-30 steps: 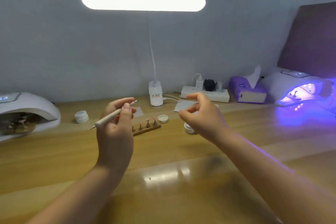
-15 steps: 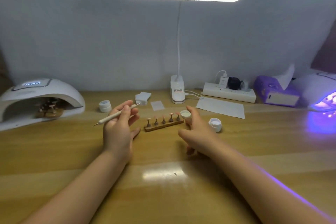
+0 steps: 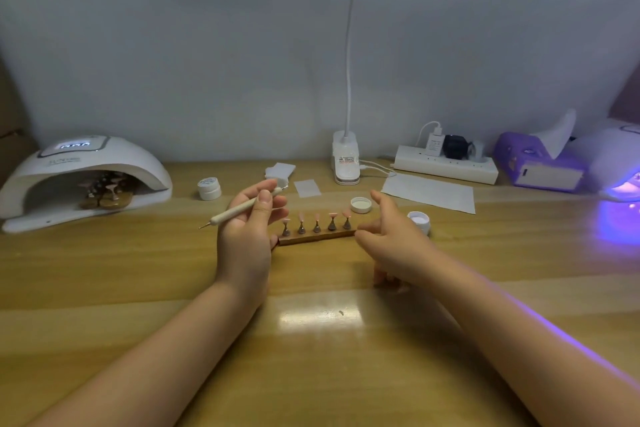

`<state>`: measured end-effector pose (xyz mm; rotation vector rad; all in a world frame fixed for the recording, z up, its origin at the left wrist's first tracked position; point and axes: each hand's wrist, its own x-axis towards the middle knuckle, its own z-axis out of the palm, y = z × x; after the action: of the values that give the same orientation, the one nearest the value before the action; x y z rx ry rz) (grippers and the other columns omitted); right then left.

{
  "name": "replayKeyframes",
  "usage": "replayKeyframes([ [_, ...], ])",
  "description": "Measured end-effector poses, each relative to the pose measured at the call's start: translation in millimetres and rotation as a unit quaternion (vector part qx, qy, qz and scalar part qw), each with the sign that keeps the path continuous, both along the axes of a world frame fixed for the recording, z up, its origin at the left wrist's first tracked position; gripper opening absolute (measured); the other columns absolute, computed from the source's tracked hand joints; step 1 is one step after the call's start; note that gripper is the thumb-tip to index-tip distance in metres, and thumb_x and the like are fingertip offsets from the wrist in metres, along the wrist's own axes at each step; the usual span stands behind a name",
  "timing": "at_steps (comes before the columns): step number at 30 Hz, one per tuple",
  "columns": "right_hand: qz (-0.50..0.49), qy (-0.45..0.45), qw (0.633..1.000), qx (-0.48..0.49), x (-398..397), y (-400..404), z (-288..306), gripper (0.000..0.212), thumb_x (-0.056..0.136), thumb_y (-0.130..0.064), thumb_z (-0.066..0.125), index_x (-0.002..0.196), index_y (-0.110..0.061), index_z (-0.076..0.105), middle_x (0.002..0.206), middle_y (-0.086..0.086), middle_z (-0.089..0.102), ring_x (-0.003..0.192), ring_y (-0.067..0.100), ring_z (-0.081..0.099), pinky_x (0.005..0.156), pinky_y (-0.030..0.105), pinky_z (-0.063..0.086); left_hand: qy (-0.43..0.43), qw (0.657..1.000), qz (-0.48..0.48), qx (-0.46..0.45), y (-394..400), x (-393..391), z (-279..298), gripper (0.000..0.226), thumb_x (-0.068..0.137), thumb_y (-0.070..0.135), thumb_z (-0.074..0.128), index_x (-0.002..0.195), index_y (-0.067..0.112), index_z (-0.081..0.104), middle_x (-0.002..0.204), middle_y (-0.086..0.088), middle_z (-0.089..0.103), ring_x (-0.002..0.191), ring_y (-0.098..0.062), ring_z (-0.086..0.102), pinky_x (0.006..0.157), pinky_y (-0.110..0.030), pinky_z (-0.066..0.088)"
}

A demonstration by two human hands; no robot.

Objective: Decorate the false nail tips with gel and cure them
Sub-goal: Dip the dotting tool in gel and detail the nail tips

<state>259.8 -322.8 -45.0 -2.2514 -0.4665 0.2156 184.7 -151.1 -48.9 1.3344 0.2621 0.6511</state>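
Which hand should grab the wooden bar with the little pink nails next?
Probably the right hand: it is empty, its fingers open beside the right end of the wooden bar of pink nail tips. The left hand already holds the cream dotting pen.

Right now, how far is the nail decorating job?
Done, apparently: other tips on stands sit inside the left curing lamp. In hand: the left hand holds the dotting pen; the right hand reaches to the wooden holder of five pink tips, and the gel jar is open. Left: decorating and curing these five.
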Motion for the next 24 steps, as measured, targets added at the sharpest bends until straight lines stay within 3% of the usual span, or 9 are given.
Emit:
replayKeyframes([
  [3, -0.014, -0.017, 1.000, -0.014, -3, -4, 3, 0.065, 0.098, -0.017, 0.045, 0.150, -0.032, 0.009, 0.097, 0.018, 0.067, 0.067, 0.024, 0.059, 0.069, 0.049, 0.055, -0.004, 1.000, 0.002, 0.005, -5, -7, 0, 0.020, 0.101, 0.028, 0.048, 0.101, 0.033, 0.067, 0.089, 0.011, 0.069, 0.091, -0.009, 0.065, 0.092, -0.046, 0.045],
  [8, -0.023, -0.023, 0.999, -0.039, -4, -11, 13, 0.056, 0.098, -0.017, 0.048, 0.145, -0.029, 0.020, 0.088, 0.006, 0.067, 0.052, 0.014, 0.062, 0.048, 0.030, 0.053, -0.009, 1.000, 0.012, -0.003, -10, -14, -1, 0.020, 0.101, 0.027, 0.047, 0.099, 0.033, 0.066, 0.087, 0.011, 0.069, 0.091, -0.011, 0.066, 0.091, -0.047, 0.046],
  [11, -0.016, -0.043, 0.997, -0.069, -7, -12, 17, 0.041, 0.098, -0.018, 0.047, 0.134, -0.025, 0.029, 0.088, 0.005, 0.067, 0.060, 0.019, 0.068, 0.060, 0.038, 0.060, -0.006, 1.000, 0.013, -0.014, -12, -14, -1, 0.020, 0.101, 0.027, 0.047, 0.099, 0.033, 0.066, 0.085, 0.011, 0.069, 0.090, -0.011, 0.066, 0.090, -0.046, 0.047],
  [15, 0.016, -0.117, 0.978, -0.173, -11, -15, 27, 0.026, 0.095, -0.026, 0.056, 0.119, -0.024, 0.044, 0.097, -0.001, 0.064, 0.072, 0.018, 0.064, 0.073, 0.040, 0.058, -0.004, 1.000, 0.011, -0.020, -11, -13, -3, 0.020, 0.101, 0.026, 0.047, 0.099, 0.032, 0.066, 0.084, 0.010, 0.069, 0.090, -0.012, 0.067, 0.090, -0.046, 0.049],
  [18, 0.024, -0.191, 0.959, -0.207, -8, -27, 46, 0.017, 0.090, -0.035, 0.064, 0.097, -0.020, 0.059, 0.086, -0.004, 0.066, 0.066, 0.008, 0.057, 0.065, 0.032, 0.054, -0.004, 1.000, 0.011, -0.016, -10, -13, -5, 0.020, 0.101, 0.026, 0.047, 0.100, 0.032, 0.067, 0.085, 0.010, 0.070, 0.093, -0.012, 0.067, 0.091, -0.047, 0.049],
  [22, -0.050, -0.246, 0.957, -0.144, 7, -57, 67, 0.033, 0.077, -0.048, 0.073, 0.071, -0.021, 0.056, 0.056, -0.006, 0.065, 0.055, 0.005, 0.058, 0.062, 0.041, 0.056, -0.002, 1.000, 0.009, -0.006, -12, -14, -6, 0.020, 0.100, 0.025, 0.049, 0.097, 0.033, 0.067, 0.084, 0.011, 0.069, 0.090, -0.010, 0.066, 0.094, -0.047, 0.048],
  [24, -0.088, -0.276, 0.949, -0.125, 16, -75, 66, 0.044, 0.074, -0.059, 0.069, 0.064, -0.019, 0.053, 0.046, -0.006, 0.062, 0.046, 0.004, 0.056, 0.059, 0.037, 0.055, -0.003, 1.000, 0.012, -0.004, -12, -14, -6, 0.021, 0.100, 0.024, 0.049, 0.095, 0.033, 0.067, 0.084, 0.011, 0.069, 0.089, -0.009, 0.066, 0.093, -0.047, 0.049],
])
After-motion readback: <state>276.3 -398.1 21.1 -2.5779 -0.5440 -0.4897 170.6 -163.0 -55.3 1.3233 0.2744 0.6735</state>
